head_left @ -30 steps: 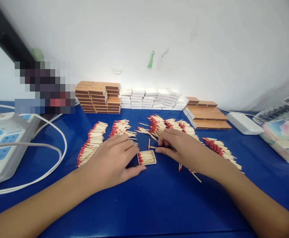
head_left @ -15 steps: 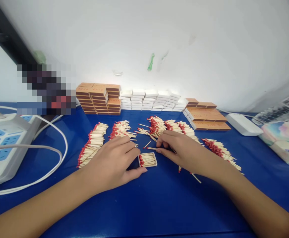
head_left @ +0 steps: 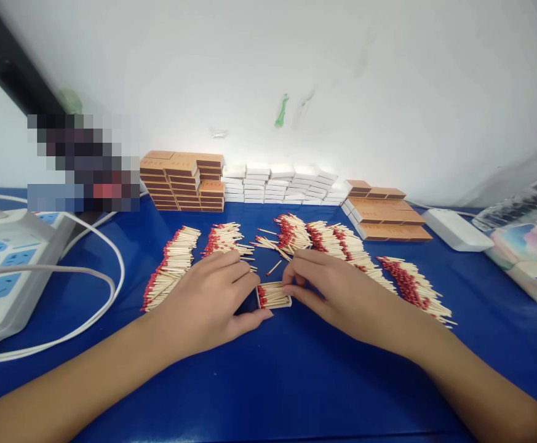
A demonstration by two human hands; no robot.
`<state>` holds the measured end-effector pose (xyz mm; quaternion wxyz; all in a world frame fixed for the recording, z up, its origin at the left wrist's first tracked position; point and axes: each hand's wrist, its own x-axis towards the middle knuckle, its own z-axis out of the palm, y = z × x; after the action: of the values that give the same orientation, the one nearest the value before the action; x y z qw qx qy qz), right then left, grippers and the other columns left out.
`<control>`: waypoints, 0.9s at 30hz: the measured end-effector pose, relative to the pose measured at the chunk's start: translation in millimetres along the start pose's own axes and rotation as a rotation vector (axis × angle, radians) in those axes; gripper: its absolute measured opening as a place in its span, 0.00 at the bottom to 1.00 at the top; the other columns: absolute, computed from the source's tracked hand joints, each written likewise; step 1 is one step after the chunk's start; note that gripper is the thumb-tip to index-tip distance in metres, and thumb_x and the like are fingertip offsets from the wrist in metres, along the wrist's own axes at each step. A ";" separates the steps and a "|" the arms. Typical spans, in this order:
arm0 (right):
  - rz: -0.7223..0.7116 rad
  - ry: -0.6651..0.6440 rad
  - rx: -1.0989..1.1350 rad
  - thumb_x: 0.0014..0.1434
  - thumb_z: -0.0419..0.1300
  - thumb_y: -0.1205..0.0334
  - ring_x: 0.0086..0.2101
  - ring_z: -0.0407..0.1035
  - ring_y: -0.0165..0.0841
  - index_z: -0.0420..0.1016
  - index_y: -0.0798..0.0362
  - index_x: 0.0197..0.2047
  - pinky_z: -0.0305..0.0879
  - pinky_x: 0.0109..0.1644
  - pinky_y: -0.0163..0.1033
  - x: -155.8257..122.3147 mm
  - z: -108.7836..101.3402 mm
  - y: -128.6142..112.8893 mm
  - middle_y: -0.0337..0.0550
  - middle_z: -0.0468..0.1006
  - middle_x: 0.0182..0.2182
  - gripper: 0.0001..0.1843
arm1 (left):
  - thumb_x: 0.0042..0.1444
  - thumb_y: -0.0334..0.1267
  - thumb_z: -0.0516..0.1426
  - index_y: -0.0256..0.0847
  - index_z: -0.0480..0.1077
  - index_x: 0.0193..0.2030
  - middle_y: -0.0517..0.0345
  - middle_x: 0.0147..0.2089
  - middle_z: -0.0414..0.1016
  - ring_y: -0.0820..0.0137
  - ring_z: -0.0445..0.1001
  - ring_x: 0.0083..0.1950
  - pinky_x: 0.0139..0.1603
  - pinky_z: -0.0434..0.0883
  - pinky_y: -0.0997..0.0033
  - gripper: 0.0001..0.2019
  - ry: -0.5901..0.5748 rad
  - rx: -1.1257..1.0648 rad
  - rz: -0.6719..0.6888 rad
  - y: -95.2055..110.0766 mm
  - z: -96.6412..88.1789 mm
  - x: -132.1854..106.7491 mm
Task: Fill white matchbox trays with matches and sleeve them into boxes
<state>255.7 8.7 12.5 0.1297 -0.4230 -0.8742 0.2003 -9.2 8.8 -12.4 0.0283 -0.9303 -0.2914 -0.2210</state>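
A small white matchbox tray [head_left: 275, 306] lies on the blue table, partly filled with red-tipped matches [head_left: 270, 295] whose heads point left. My left hand [head_left: 215, 301] curves about the tray's left end, thumb at the near corner and fingers at the far one, holding it. At the tray's right end, the thumb and index finger of my right hand [head_left: 318, 280] pinch a match over the contents; the fingers hide part of it. One loose match [head_left: 274, 268] lies just beyond the tray. Piles of matches [head_left: 176, 264] spread out behind and beside both hands.
Along the wall stand stacked brown matchboxes [head_left: 180, 181], white trays [head_left: 268, 184] and more brown matchboxes [head_left: 385, 212]. A power strip [head_left: 12, 271] with white cables [head_left: 119, 258] occupies the left. A white adapter [head_left: 457, 229] and a colourful tissue pack [head_left: 531, 258] sit at the right.
My right hand has moved slightly left with the pinched match, from beside the tray to over its right end. My left hand has stayed at the tray.
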 end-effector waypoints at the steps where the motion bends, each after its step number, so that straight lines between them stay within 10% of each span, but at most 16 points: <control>1: 0.003 -0.017 0.011 0.76 0.57 0.65 0.44 0.73 0.36 0.73 0.49 0.42 0.66 0.47 0.42 0.1 0.6 -1.4 0.42 0.78 0.45 0.07 | 0.70 0.50 0.63 0.38 0.75 0.38 0.56 0.36 0.75 0.61 0.73 0.41 0.45 0.72 0.58 0.16 -0.004 -0.002 -0.002 0.0 -0.3 0.4; 27: -0.011 0.038 0.120 0.71 0.62 0.68 0.35 0.71 0.33 0.77 0.49 0.42 0.66 0.40 0.39 6.3 3.2 -0.7 0.39 0.77 0.37 0.05 | 0.70 0.49 0.62 0.38 0.74 0.38 0.56 0.35 0.75 0.61 0.73 0.40 0.44 0.73 0.57 0.15 0.005 0.006 0.014 1.0 -1.2 1.5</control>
<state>250.1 12.5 10.3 0.1726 -0.4132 -0.8603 0.2438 -8.1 8.6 -10.5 0.0334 -0.9317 -0.2854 -0.2221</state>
